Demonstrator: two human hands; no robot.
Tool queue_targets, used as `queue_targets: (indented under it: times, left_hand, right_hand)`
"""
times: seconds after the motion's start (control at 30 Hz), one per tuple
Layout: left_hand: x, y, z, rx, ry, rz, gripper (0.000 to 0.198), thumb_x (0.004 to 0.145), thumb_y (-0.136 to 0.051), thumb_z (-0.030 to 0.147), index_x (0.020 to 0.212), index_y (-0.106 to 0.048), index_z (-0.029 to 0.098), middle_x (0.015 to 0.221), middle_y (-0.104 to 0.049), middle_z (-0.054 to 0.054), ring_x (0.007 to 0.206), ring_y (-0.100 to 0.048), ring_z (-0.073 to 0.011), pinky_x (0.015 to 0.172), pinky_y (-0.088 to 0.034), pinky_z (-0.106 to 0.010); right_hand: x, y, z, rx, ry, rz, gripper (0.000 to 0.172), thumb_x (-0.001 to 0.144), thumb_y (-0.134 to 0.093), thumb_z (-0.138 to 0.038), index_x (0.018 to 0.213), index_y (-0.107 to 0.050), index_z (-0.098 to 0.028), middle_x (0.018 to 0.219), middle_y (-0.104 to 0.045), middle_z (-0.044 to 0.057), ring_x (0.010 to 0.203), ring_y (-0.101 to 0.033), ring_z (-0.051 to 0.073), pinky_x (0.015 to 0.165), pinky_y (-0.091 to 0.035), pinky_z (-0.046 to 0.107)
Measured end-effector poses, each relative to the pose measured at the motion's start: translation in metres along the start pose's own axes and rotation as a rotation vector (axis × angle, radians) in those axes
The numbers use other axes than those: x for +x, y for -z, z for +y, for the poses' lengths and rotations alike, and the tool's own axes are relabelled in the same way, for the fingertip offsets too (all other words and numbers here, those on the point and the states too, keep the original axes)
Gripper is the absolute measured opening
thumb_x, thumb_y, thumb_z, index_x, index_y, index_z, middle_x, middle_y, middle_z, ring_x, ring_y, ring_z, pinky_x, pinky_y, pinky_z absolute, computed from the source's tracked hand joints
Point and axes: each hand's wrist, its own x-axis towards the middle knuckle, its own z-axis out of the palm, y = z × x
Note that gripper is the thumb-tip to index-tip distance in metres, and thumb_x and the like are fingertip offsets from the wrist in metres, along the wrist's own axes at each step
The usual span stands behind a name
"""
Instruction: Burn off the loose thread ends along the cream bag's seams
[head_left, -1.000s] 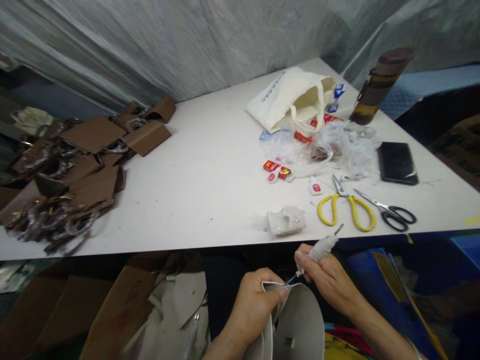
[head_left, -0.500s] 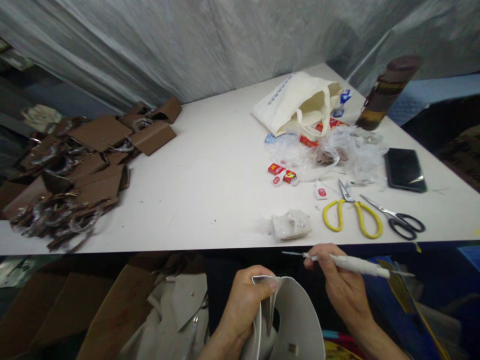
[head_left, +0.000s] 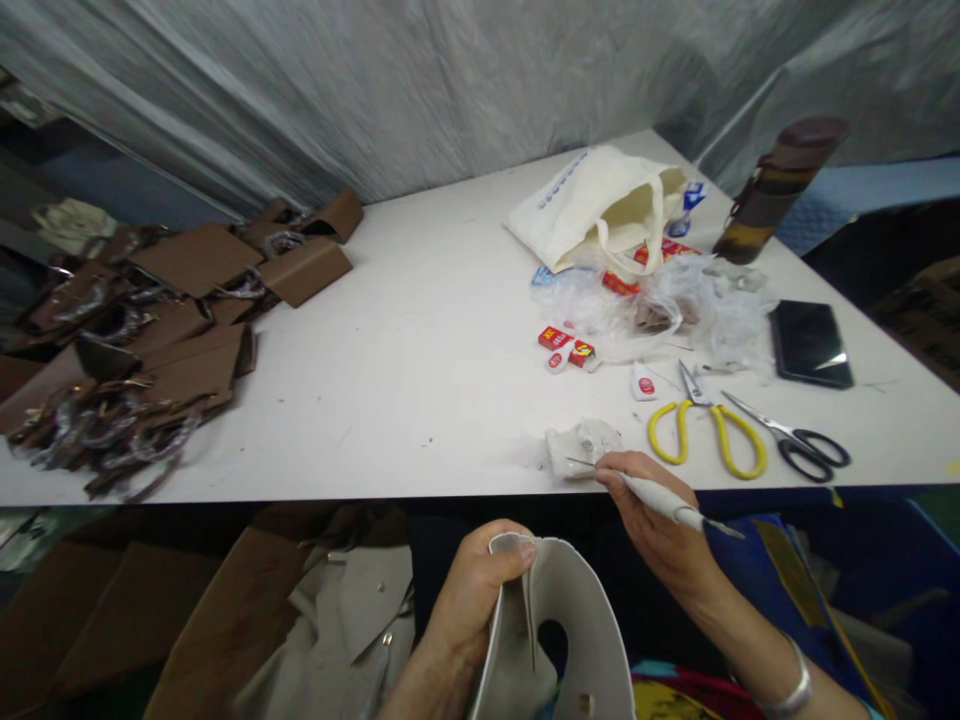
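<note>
My left hand is closed on the upper edge of a light grey bag piece, thumb inside and fingers outside. The piece is curved open below the table edge, with a round hole and a small metal fitting inside. In my right hand is a white-handled tool with a thin metal tip, gripped like a pen. Its tip points left, over a whitish plastic-wrapped lump at the table's front edge; whether they touch I cannot tell.
Yellow-handled scissors and black-handled scissors lie to the right, near a phone. Behind are plastic bags, a cream tote and a bottle. Brown bags pile at left. Grey pieces fill a carton below.
My right hand has moved up and forward, bringing the tool's tip from below the table edge to over the whitish lump. My left hand and the bag piece have shifted slightly left.
</note>
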Motion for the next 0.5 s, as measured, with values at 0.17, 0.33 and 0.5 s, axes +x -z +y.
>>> queue_targets:
  times: [0.17,0.33,0.5]
  left_hand:
    - [0.003,0.003,-0.001,-0.016,0.021,-0.011,0.038,0.054,-0.094,0.031,0.077,-0.068,0.014,0.059,-0.066,0.0,0.052,-0.056,-0.0131,0.053,-0.041,-0.025]
    - [0.007,0.01,-0.006,0.0,0.031,-0.032,0.038,0.055,-0.094,0.03,0.078,-0.069,0.013,0.061,-0.068,-0.002,0.053,-0.058,-0.0145,0.054,-0.042,-0.026]
    - [0.008,0.01,-0.008,-0.001,0.041,-0.062,0.042,0.053,-0.096,0.033,0.078,-0.069,0.014,0.061,-0.068,-0.002,0.052,-0.058,-0.0149,0.052,-0.043,-0.026]
  right_hand:
    - [0.002,-0.002,0.002,-0.058,0.037,-0.006,0.017,0.107,-0.055,-0.031,0.099,-0.066,-0.021,0.092,-0.073,0.006,0.085,-0.068,0.022,0.078,-0.051,0.034]
    - [-0.001,0.005,-0.003,0.002,-0.015,0.019,0.019,0.106,-0.056,-0.034,0.098,-0.068,-0.021,0.092,-0.072,0.006,0.085,-0.068,0.022,0.079,-0.051,0.034]
    - [-0.017,0.006,-0.019,0.319,-0.279,-0.026,0.029,0.109,-0.05,-0.039,0.092,-0.066,-0.022,0.076,-0.066,0.0,0.072,-0.063,0.017,0.069,-0.05,0.027]
